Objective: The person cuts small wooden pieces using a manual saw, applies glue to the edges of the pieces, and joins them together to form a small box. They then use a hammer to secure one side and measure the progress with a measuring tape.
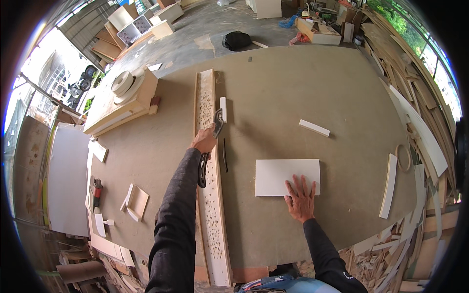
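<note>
My left hand [205,140] is closed round the middle of a long dark hand tool [202,176] with curved ends; its exact kind is unclear. It is over a long, shallow wooden tray [213,229] with raised edges and a pale, dark-speckled bed. Beside the tray lie a short white strip [223,105] and a thin black strip [225,155]. To the right, a white rectangular board [273,178] lies flat on the table. My right hand [300,199] rests on its near right part, fingers spread.
The large brown table [293,93] also bears a small white strip [314,128], a curved white strip [388,186], and a wooden box [122,110] topped with rolls. A red-and-grey power tool [97,193] lies at the left edge. Offcuts [415,83] are piled along the right side.
</note>
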Available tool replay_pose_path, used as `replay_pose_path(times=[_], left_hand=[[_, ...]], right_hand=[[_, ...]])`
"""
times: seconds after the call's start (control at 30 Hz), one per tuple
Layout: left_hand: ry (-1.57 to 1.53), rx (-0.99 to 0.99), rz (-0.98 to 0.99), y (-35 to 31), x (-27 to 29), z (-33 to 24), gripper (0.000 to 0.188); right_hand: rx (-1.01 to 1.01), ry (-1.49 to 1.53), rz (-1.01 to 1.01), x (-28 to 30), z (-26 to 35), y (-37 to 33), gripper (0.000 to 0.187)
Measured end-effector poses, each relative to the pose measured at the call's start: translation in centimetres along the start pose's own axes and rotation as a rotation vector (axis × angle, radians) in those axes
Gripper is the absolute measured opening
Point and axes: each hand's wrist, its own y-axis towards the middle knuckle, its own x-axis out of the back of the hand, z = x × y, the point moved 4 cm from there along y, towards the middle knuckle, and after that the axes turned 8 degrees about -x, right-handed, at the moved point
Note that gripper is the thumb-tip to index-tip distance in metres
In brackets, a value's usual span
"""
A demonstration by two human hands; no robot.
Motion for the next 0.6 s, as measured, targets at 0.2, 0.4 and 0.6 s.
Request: replay_pose_path(times=[0.2,0.4,0.6], left_hand=[[0.075,0.077,0.030,4.5,1.9,0.6,0.063],[0.229,0.111,0.007,7.8,4.1,-1.8,0.048],[0.252,0.151,0.007,9.6,2.7,-1.4,0.043]], right_hand=[[-0.006,0.008,0.019,-0.2,0.0,0.0,0.057],[-0.021,0.016,0.035,-0.1,-0.5,0.1,0.057],[-0.014,0.040,0.040,-0.1,-0.2,0.1,0.056]])
